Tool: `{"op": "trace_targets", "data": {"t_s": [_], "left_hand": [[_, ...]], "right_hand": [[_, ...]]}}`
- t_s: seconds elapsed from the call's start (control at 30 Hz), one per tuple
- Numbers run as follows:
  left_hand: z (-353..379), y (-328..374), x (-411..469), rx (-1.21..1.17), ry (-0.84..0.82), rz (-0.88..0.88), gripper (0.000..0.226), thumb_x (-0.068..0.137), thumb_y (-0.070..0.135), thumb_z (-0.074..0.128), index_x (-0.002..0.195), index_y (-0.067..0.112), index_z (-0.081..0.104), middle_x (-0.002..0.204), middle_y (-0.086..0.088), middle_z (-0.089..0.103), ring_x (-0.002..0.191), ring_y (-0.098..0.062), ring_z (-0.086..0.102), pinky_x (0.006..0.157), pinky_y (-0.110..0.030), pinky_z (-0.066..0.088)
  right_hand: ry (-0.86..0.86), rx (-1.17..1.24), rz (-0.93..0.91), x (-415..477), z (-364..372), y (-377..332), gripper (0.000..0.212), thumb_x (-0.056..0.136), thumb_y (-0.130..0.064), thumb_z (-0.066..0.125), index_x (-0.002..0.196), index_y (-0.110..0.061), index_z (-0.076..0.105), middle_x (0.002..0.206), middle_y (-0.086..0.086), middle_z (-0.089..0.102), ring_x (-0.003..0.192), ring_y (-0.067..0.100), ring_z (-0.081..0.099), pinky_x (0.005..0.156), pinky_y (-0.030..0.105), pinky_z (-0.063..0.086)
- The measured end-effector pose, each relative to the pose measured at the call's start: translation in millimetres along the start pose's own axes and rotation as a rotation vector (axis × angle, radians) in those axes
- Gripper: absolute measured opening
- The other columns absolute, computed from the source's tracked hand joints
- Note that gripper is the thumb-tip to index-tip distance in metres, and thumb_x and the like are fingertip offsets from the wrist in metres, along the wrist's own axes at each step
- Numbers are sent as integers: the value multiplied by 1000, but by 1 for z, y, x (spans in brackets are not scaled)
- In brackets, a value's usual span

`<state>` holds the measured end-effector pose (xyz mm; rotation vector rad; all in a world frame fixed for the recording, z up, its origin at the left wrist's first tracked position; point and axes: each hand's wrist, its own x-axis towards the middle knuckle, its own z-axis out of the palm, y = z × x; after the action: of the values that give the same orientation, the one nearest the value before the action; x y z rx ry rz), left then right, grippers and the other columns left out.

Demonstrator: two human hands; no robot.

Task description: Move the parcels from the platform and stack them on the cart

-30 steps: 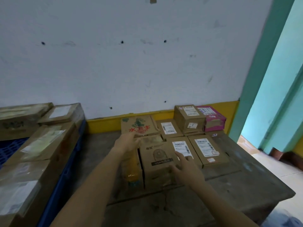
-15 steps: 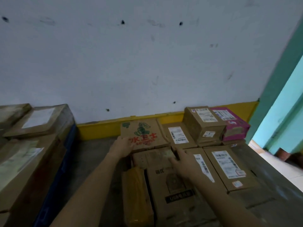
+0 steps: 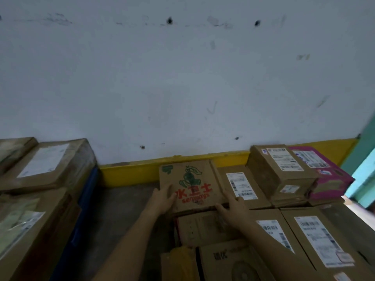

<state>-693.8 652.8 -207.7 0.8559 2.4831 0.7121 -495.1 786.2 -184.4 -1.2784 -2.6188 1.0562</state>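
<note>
A flat brown parcel with a green figure and red characters point(image 3: 190, 183) lies at the back of the platform point(image 3: 121, 216) by the yellow strip. My left hand point(image 3: 162, 198) lies against its near-left corner, fingers on the top face. My right hand point(image 3: 233, 207) holds its near-right corner, thumb along the front edge. Around it lie several more parcels: a labelled box point(image 3: 241, 187) to the right, a plain box point(image 3: 203, 228) in front, and a printed box point(image 3: 233, 262) nearest me. On the left, taped parcels point(image 3: 50, 165) sit stacked on the blue cart point(image 3: 87, 201).
A taller brown box point(image 3: 282, 169) and a pink box point(image 3: 322, 171) stand at the back right. Two flat labelled parcels point(image 3: 316, 238) lie at the right. A white wall rises behind, and a teal doorway point(image 3: 365, 169) opens at the far right.
The view has moved closer and tilted up. My left hand stays on the green-and-red parcel. My right hand has moved up from the plain box to that parcel's near-right corner.
</note>
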Motion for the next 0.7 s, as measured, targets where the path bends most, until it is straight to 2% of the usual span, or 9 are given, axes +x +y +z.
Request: {"op": "trace_targets", "data": {"t_s": [0.1, 0.27, 0.37, 0.53, 0.7], "left_hand": [[5, 0, 4, -107, 33, -16, 55, 97, 40, 42, 147, 29, 23, 144, -18, 34, 128, -33, 42, 102, -39, 41], [10, -4, 9, -167, 48, -22, 56, 96, 45, 40, 147, 34, 21, 145, -17, 30, 126, -33, 44, 99, -39, 43], [12, -3, 9, -187, 70, -16, 54, 96, 45, 40, 146, 35, 22, 143, -16, 30, 123, -32, 46, 96, -39, 45], [10, 1, 7, -177, 118, -1, 52, 96, 45, 39, 145, 32, 26, 138, -15, 37, 119, -30, 49, 94, -37, 46], [-4, 11, 0, -166, 161, 35, 50, 97, 43, 40, 143, 28, 31, 134, -15, 42, 119, -29, 48, 92, -32, 43]], "right_hand": [[-42, 109, -3, 11, 2, 3, 63, 96, -37, 47, 149, -19, 20, 151, 13, 29, 134, 28, 36, 108, 38, 35], [-43, 143, 4, 19, 5, 2, 59, 96, -36, 46, 148, -20, 23, 146, 9, 38, 123, 24, 46, 98, 33, 39], [-16, 143, -6, 19, 6, 1, 58, 96, -34, 48, 147, -18, 27, 145, 9, 41, 122, 23, 47, 98, 32, 39], [35, 176, -22, 17, 1, -2, 59, 94, -32, 52, 146, -15, 29, 144, 8, 43, 128, 24, 44, 100, 35, 39], [76, 150, -64, 10, -11, -8, 57, 95, -32, 51, 145, -14, 32, 144, 7, 44, 123, 23, 48, 92, 31, 43]]}}
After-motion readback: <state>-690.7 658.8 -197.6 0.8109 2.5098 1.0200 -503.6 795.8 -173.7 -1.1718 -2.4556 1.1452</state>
